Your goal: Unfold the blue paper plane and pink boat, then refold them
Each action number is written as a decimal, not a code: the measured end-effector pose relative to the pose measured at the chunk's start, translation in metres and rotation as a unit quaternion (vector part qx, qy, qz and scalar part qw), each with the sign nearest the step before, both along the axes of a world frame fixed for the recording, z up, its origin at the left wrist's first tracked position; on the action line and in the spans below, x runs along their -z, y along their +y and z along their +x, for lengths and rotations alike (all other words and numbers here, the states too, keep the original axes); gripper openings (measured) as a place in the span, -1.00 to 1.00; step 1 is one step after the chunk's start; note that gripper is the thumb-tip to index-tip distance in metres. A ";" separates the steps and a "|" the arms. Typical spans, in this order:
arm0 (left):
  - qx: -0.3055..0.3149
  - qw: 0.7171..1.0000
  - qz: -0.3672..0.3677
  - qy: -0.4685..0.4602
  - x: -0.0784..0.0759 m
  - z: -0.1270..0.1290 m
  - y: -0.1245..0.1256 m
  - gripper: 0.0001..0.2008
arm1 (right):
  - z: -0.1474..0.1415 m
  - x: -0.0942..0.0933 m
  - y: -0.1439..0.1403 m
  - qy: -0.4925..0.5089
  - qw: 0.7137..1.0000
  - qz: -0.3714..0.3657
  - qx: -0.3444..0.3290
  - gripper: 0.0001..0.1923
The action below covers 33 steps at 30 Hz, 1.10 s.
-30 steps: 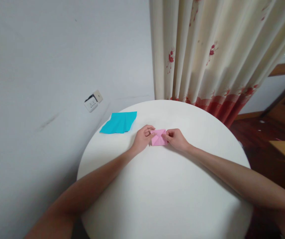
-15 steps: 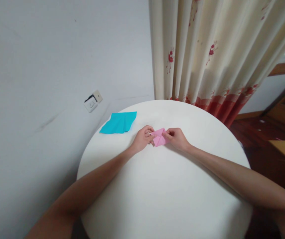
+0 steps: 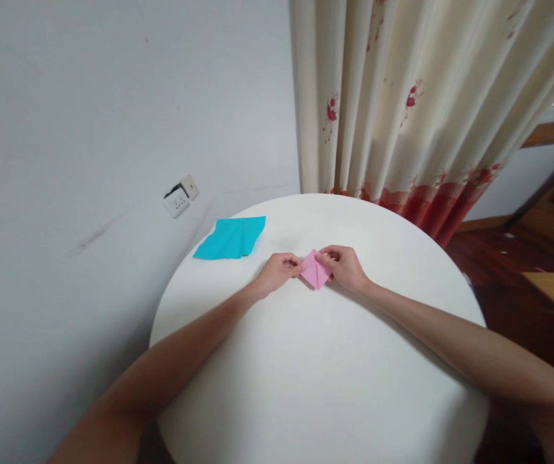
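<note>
Between my two hands is a small folded piece of pink paper (image 3: 316,273), diamond-shaped, with a crease down its middle and one corner toward me. My left hand (image 3: 278,273) pinches its left corner between thumb and fingers. On the other side, my right hand (image 3: 345,266) grips the upper right edge, the thumb lying on top of the paper and the fingers partly hidden behind it. A creased sheet of blue paper (image 3: 231,238) lies on the table to the left, apart from both hands.
The round white table (image 3: 315,386) stands against a pale wall with a socket (image 3: 177,202). Behind it hangs a cream curtain (image 3: 378,96) with red flowers. To the right, a wooden piece of furniture (image 3: 547,290) with papers on it stands above the dark red floor.
The pink paper has been turned so that one corner points toward me. My left hand's fingers have closed at its left corner. The blue paper has not moved.
</note>
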<state>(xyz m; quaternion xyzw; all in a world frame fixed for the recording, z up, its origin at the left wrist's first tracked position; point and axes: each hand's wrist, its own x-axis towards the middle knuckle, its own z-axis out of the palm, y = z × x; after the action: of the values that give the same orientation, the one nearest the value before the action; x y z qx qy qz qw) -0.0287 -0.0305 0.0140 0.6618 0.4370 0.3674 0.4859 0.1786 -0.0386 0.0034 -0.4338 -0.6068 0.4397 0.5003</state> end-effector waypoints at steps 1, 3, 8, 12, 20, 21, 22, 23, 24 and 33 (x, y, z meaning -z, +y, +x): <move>-0.012 1.000 0.010 -0.005 0.000 0.000 0.001 -0.67 | 0.000 0.000 0.000 0.013 1.000 0.005 -0.001 -0.65; -0.035 0.999 0.025 -0.024 0.000 0.000 0.002 -0.67 | -0.001 0.000 0.000 0.018 1.000 0.022 0.000 -0.64; -0.070 0.995 0.050 -0.057 0.001 0.000 0.003 -0.67 | 0.000 -0.002 0.000 -0.014 0.999 0.044 0.014 -0.63; -0.076 0.992 0.073 -0.068 -0.002 0.003 0.000 -0.71 | 0.001 -0.004 0.000 -0.009 0.998 0.056 0.027 -0.62; -0.109 0.986 0.095 -0.079 -0.008 0.008 -0.007 -0.68 | 0.002 -0.004 0.000 0.017 0.997 0.066 0.044 -0.52; -0.104 0.988 0.086 -0.079 -0.009 0.008 -0.008 -0.63 | 0.002 -0.004 0.000 0.017 0.997 0.064 0.044 -0.55; -0.099 0.989 0.077 -0.076 -0.010 0.008 -0.008 -0.55 | 0.003 -0.004 0.000 0.018 0.997 0.062 0.043 -0.59; -0.091 0.991 0.071 -0.070 -0.011 0.008 -0.008 -0.48 | 0.003 -0.005 0.000 0.017 0.997 0.062 0.043 -0.63; -0.083 0.992 0.067 -0.065 -0.011 0.008 -0.008 -0.43 | 0.003 -0.005 0.000 0.015 0.997 0.063 0.042 -0.65; -0.038 0.992 0.102 -0.057 -0.004 0.020 -0.013 -0.58 | -0.006 -0.001 -0.008 -0.030 0.995 0.092 0.024 -0.63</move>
<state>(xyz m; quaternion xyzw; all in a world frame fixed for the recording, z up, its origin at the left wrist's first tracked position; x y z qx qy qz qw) -0.0089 -0.0437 0.0184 0.6688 0.3937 0.4655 0.4254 0.1722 -0.0463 0.0047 -0.4137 -0.6486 0.3568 0.5299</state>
